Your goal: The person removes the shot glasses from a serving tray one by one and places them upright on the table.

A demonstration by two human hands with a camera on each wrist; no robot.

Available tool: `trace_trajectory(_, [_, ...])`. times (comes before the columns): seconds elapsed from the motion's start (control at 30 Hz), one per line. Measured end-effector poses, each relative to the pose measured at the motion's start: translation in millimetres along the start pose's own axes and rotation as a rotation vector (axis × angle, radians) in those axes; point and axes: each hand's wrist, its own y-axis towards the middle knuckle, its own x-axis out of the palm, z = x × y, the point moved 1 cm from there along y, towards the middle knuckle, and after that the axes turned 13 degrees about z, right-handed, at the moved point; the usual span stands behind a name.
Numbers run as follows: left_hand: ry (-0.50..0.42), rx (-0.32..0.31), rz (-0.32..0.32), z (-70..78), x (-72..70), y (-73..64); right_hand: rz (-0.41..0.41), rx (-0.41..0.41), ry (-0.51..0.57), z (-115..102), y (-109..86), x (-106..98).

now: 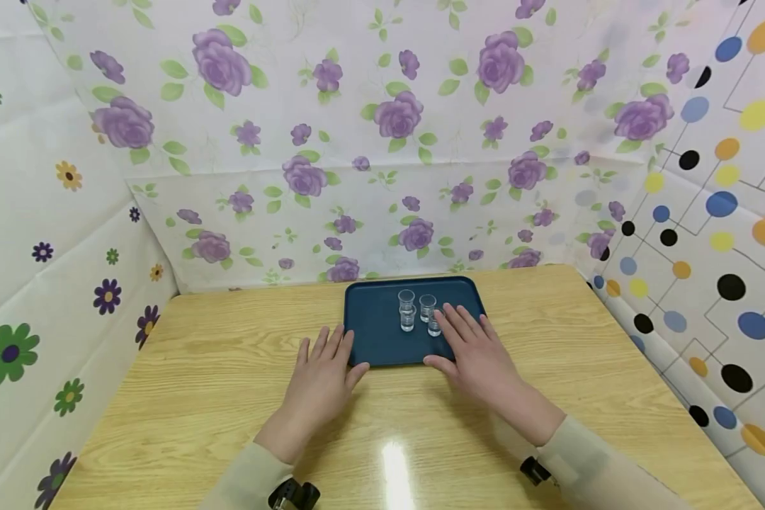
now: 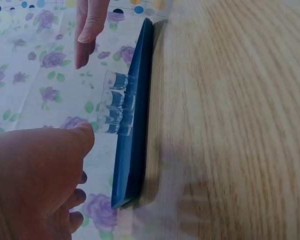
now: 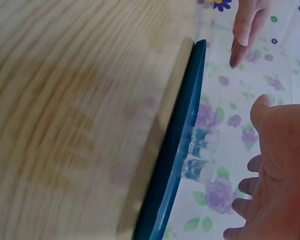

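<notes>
A dark blue tray lies at the back of the table. Several small clear shot glasses stand upright on it, right of its middle. My left hand is by the tray's front left corner, fingers extended and thumb spread, holding nothing. Over the front right part of the tray is my right hand, fingers fairly straight and partly covering one glass. Both wrist views show the left hand and right hand raised above the tabletop, apart from the glasses.
The wooden table extends around the tray. Behind it hangs a cloth with purple flowers. A daisy-patterned cloth closes off the left side, and a dotted cloth the right. Small black devices sit at both wrists.
</notes>
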Motion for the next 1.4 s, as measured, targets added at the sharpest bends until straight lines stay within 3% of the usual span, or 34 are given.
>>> trace_trajectory(0.5, [-0.010,-0.012,-0.018,2.2,5.2,9.9,-0.016,0.075,-0.039,31.3,-3.8,6.8])
trace_trajectory(0.83, [-0.011,-0.022,-0.024,2.0,7.4,16.3,0.025,0.081,-0.028,56.9,-6.4,13.9])
trace_trajectory(1.13, [-0.017,-0.040,-0.028,-2.3,15.7,21.2,-0.061,0.132,-0.038,64.5,-4.5,4.0])
trace_trajectory(1.4, [-0.006,-0.067,-0.045,-5.0,21.1,24.3,-0.087,0.162,0.022,83.2,-10.8,11.5])
